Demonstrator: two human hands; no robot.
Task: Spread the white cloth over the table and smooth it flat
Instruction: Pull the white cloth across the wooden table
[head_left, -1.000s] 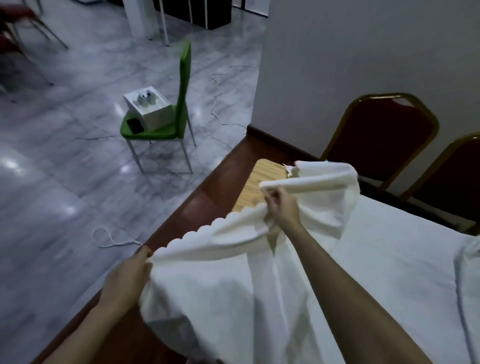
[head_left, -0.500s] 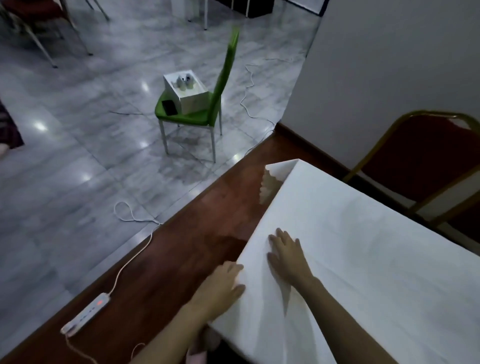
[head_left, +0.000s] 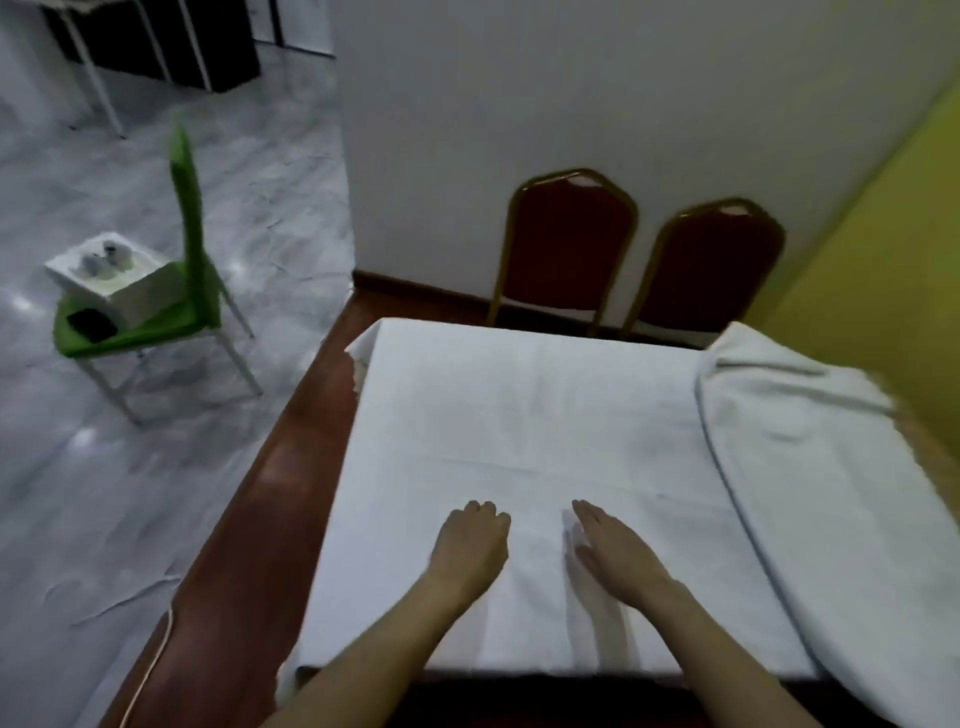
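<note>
Resting palm-down on the white cloth (head_left: 519, 415) in the lower middle of the frame, the left hand (head_left: 470, 545) has its fingers curled loosely under at the knuckles, holding nothing. Just beside it to the right, with a strip of bare cloth between them, the right hand (head_left: 613, 545) lies flat with its fingers straight and pressed together, pointing toward the upper left, likewise gripping nothing. Both bare forearms run down to the bottom edge of the frame.

The white cloth covers the table (head_left: 924, 462) from the near edge to the far edge, lying mostly flat with faint creases across the middle. Its far left corner is folded slightly, showing a scalloped edge. To the right, a second white cloth (head_left: 810, 467) lies rumpled along the table, its hemmed edge overlapping the first; only a sliver of tabletop shows past it at the right edge of the frame.

Behind the table, two red banquet chairs (head_left: 566, 244) with gold frames stand side by side against the white wall (head_left: 571, 93). Left of the table runs a reddish-brown wooden floor strip (head_left: 280, 467), then grey marble floor (head_left: 104, 493). In the upper left stands a green chair (head_left: 192, 280) carrying a white box (head_left: 140, 296) and a dark flat object (head_left: 91, 325) that I cannot identify. A pale cable (head_left: 156, 670) trails along the lower left.
</note>
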